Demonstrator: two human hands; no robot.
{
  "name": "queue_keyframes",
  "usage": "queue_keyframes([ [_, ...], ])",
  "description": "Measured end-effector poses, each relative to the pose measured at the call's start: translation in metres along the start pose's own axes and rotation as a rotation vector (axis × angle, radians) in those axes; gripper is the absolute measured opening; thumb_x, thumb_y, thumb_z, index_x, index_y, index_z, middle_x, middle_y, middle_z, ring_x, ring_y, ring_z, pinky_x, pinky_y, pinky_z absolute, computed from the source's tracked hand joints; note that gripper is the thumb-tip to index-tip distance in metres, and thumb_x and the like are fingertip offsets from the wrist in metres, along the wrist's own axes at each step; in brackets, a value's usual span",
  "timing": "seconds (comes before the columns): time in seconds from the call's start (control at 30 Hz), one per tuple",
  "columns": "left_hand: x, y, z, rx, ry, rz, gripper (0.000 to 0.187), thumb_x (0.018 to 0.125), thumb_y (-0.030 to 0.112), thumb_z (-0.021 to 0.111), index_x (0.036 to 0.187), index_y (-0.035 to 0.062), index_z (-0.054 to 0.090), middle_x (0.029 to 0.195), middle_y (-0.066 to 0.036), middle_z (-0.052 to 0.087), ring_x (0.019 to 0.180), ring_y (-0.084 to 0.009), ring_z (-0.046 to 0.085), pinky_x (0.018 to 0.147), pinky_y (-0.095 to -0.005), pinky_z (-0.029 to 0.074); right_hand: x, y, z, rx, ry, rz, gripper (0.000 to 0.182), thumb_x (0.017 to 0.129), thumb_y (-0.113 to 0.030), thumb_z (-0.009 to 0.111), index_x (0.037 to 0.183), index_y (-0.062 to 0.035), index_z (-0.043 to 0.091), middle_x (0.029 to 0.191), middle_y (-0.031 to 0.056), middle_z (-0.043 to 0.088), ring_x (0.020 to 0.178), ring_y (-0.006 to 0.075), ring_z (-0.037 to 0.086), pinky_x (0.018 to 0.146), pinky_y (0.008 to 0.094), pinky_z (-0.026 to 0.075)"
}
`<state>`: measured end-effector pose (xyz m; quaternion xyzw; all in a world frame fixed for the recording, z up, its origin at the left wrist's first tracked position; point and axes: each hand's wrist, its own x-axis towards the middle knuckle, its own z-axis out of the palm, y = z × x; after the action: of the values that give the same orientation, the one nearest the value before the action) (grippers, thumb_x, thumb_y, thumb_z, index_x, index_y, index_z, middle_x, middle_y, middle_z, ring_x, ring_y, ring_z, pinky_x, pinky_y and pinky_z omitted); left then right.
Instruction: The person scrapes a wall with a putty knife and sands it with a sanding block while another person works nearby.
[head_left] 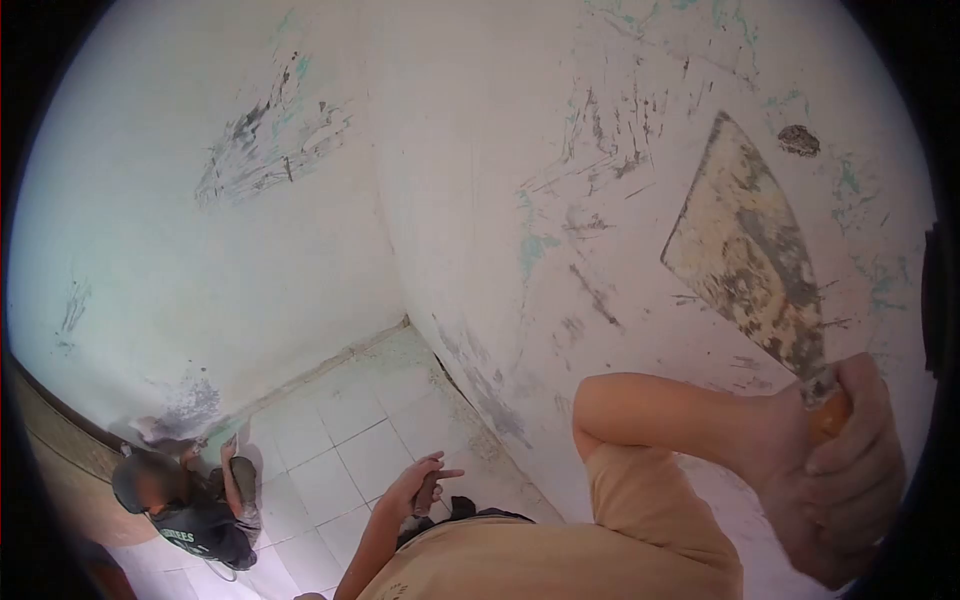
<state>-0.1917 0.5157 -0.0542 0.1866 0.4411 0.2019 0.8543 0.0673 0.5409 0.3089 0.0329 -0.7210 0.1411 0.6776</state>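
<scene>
At the right, my right hand point(845, 470) is wrapped round the orange handle of a scraper point(750, 245). The scraper's wide blade is smeared with dried plaster and points up and left in front of the scuffed wall point(460, 130). Low in the middle, my left hand point(425, 487) is held near my waist. Its fingers are bent round a small brown object point(427, 495), with one finger stretched out to the right.
At the lower left a co-worker point(195, 510) in a dark shirt and cap crouches by the left wall point(150, 250). White floor tiles point(365, 450) run to the room's corner. A small hole point(798, 140) marks the wall at the upper right.
</scene>
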Motion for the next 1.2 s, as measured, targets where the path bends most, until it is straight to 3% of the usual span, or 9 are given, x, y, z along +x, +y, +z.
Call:
queue_keyframes([
  [0.33,-0.019,0.002,0.006,0.104,-0.003,0.060,0.047,0.086,0.017,0.041,0.129,0.0034,0.028,0.102,-0.016,0.058,0.049,-0.0110,0.044,0.041,-0.0218,0.039,0.005,0.010,0.031,-0.230,-0.012,-0.189,0.044,0.091,-0.034,0.023,0.056,-0.0139,0.040,0.055,-0.0016,0.045,0.044,0.0089,0.034,0.049,0.0228,0.030],
  [0.47,-0.021,0.004,0.007,0.137,0.009,0.095,0.047,0.085,0.018,0.040,0.129,0.0021,0.029,0.103,-0.016,0.057,0.049,-0.0108,0.043,0.040,-0.0220,0.038,0.025,0.125,0.002,-0.555,0.241,-0.045,0.041,0.084,-0.009,0.044,0.045,-0.0109,0.034,0.044,0.0004,0.040,0.039,0.0067,0.034,0.037,0.0222,0.024],
  [0.57,-0.023,0.000,0.005,0.099,0.015,0.101,0.047,0.086,0.017,0.040,0.129,0.0020,0.029,0.102,-0.016,0.057,0.047,-0.0106,0.042,0.037,-0.0214,0.037,0.020,0.091,0.019,-0.431,0.344,-0.263,0.039,0.083,-0.007,0.042,0.046,-0.0083,0.033,0.042,-0.0002,0.034,0.038,0.0060,0.028,0.036,0.0224,0.016],
  [0.63,-0.024,-0.001,0.003,0.088,0.030,0.078,0.045,0.086,0.017,0.040,0.128,0.0027,0.030,0.102,-0.016,0.057,0.047,-0.0104,0.043,0.036,-0.0206,0.037,0.026,0.092,0.006,-0.041,-0.027,-0.328,0.040,0.084,-0.007,0.041,0.046,-0.0084,0.029,0.043,-0.0010,0.031,0.037,0.0055,0.025,0.036,0.0221,0.013],
  [0.7,-0.022,-0.004,-0.005,0.097,0.063,0.064,0.042,0.087,0.017,0.040,0.126,0.0038,0.033,0.102,-0.015,0.058,0.047,-0.0104,0.043,0.036,-0.0205,0.037,0.028,0.111,0.010,-0.499,0.344,-0.224,0.040,0.084,-0.008,0.039,0.045,-0.0114,0.031,0.042,-0.0002,0.033,0.036,0.0066,0.027,0.035,0.0223,0.015],
  [0.83,-0.022,-0.002,-0.009,0.063,0.048,0.065,0.041,0.086,0.018,0.042,0.125,0.0047,0.035,0.102,-0.015,0.058,0.049,-0.0103,0.043,0.040,-0.0216,0.038,0.020,0.079,0.000,-0.207,-0.019,-0.223,0.036,0.083,-0.009,0.039,0.049,-0.0139,0.027,0.047,-0.0022,0.031,0.040,0.0053,0.029,0.042,0.0211,0.024],
  [0.97,-0.016,0.003,-0.010,0.098,0.041,0.099,0.043,0.086,0.019,0.042,0.126,0.0042,0.035,0.102,-0.014,0.058,0.049,-0.0103,0.042,0.043,-0.0221,0.039,0.023,0.131,0.002,-0.317,0.487,-0.064,0.036,0.085,-0.005,0.043,0.052,-0.0086,0.029,0.044,-0.0010,0.033,0.040,0.0049,0.024,0.038,0.0216,0.018],
  [1.13,-0.013,0.009,-0.014,0.089,0.037,0.119,0.045,0.086,0.018,0.041,0.127,0.0034,0.030,0.104,-0.015,0.057,0.048,-0.0101,0.043,0.038,-0.0205,0.040,-0.035,0.141,0.030,-0.236,-0.075,0.188,0.037,0.081,-0.006,0.046,0.048,-0.0045,0.029,0.045,-0.0006,0.026,0.040,0.0096,0.022,0.037,0.0269,0.018],
  [1.2,-0.010,0.006,-0.018,0.095,0.068,0.143,0.045,0.086,0.018,0.041,0.127,0.0035,0.030,0.104,-0.015,0.057,0.048,-0.0101,0.043,0.038,-0.0205,0.040,-0.069,0.127,0.061,-0.131,-0.323,0.608,0.033,0.082,-0.008,0.049,0.053,-0.0015,0.036,0.046,0.0016,0.027,0.043,0.0074,0.024,0.039,0.0259,0.021],
])
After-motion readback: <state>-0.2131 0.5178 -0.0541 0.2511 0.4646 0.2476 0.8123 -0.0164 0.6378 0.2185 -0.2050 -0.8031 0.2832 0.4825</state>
